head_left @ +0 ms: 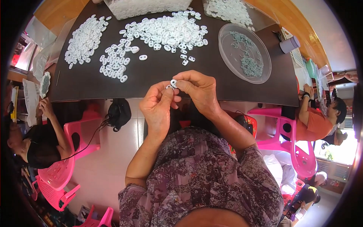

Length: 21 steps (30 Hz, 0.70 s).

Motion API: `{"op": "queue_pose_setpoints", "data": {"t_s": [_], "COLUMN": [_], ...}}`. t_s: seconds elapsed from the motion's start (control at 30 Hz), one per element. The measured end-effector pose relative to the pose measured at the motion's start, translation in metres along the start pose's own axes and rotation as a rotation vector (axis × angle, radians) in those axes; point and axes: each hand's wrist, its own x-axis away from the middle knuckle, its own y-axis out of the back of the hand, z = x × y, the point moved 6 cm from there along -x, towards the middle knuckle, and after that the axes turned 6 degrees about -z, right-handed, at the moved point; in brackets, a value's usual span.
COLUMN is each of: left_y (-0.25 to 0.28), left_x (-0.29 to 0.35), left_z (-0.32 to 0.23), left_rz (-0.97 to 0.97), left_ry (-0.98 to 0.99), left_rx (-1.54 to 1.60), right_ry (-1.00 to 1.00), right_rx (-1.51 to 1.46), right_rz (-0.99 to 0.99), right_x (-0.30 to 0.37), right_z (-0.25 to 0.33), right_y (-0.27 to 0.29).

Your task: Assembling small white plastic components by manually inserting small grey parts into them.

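Just over the near edge of the dark table, my left hand (158, 109) and my right hand (202, 91) meet, thumbs and fingertips pinched together. A small white oval piece (173, 82) with a hole shows at the tips of my right thumb and forefinger. Against it, a second white piece (169, 87) is pinched in my left fingertips, mostly hidden by the thumb. Beyond my hands lies a large pile of such two-holed white pieces (170, 32), with a few strays on its near side. A smaller group of white pieces (114, 62) spreads to the left of it.
Another white heap (85, 41) lies far left. A round clear tray (223, 56) at right holds small grey-green pins or screws (251, 66). Clear bins (147, 9) of white pieces stand at the back. A lidded jar (289, 44) is at far right. People sit on both sides.
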Motion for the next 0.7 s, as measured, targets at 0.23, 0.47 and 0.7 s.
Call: {"op": "queue_pose_setpoints", "data": {"t_s": [0.23,0.47,0.7], "left_y": [0.001,0.003,0.002], "left_x": [-0.001,-0.002,-0.002], "left_z": [0.003,0.008,0.008], "left_rz": [-0.016,0.014,-0.011], "left_ry": [-0.022,-0.065,-0.05], "left_rx": [0.014,0.03,0.118], "right_ry": [0.088,0.173,0.209], "right_rx": [0.217,0.284,0.277], "right_rz": [0.014,0.0,-0.059], "right_x": [0.003,0.006,0.01], "right_z": [0.008,0.007,0.014], "right_y": [-0.004,-0.006,-0.01]}}
